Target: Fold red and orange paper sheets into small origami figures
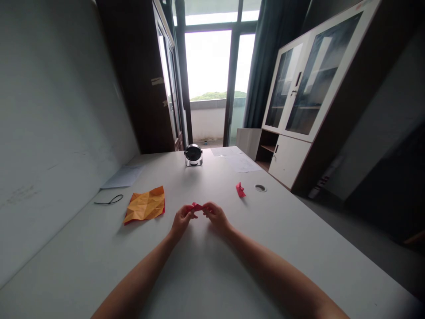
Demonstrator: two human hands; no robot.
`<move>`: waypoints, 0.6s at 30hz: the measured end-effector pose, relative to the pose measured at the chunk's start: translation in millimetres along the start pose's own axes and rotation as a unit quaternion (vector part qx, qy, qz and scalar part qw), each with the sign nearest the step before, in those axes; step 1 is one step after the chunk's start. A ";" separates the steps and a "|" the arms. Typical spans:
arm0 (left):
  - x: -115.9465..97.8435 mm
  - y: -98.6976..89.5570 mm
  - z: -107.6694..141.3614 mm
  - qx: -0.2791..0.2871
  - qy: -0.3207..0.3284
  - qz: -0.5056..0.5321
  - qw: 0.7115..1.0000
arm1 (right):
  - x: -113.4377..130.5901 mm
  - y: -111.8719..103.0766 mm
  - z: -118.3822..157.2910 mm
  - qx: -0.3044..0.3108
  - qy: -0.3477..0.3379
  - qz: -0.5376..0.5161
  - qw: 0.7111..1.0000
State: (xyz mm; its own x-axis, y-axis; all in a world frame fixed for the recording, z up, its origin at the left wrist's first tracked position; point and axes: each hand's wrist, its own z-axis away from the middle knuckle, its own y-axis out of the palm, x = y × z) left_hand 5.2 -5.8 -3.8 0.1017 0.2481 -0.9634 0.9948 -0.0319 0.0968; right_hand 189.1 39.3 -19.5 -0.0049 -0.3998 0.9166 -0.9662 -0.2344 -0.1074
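Note:
Between my two hands is a small piece of folded red paper [198,207], held just above the white table. My left hand [183,217] pinches its left end between thumb and fingers. At the other end, my right hand [214,213] grips the paper with closed fingertips. The finer folds are too small to make out. Off to the right stands another folded red paper piece [240,190], apart from my hands. A creased sheet of orange paper [146,204] with red edges lies to the left of my left hand.
A small round black device on a metal stand [193,155] is at the back of the table [199,274]. A cable hole [260,188] sits near the right edge. White papers [243,163] and a black cable tie [109,200] lie farther out. A wall borders the left side.

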 end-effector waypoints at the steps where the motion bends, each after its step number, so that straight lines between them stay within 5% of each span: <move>1: 0.5 -0.3 -0.1 0.001 -0.001 0.000 1.000 | 0.7 -0.2 0.0 0.004 0.005 -0.002 1.000; 18: 10.6 -0.6 -0.8 0.021 -0.007 0.013 1.000 | -7.0 2.5 0.3 0.036 0.029 -0.050 0.998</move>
State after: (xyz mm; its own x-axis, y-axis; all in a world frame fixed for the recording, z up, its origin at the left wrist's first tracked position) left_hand 5.7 -2.3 -13.9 0.1266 0.2334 -0.9641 0.9907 -0.0779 0.1113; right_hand 186.8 41.2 -26.3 0.0737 -0.3190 0.9449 -0.9418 -0.3338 -0.0392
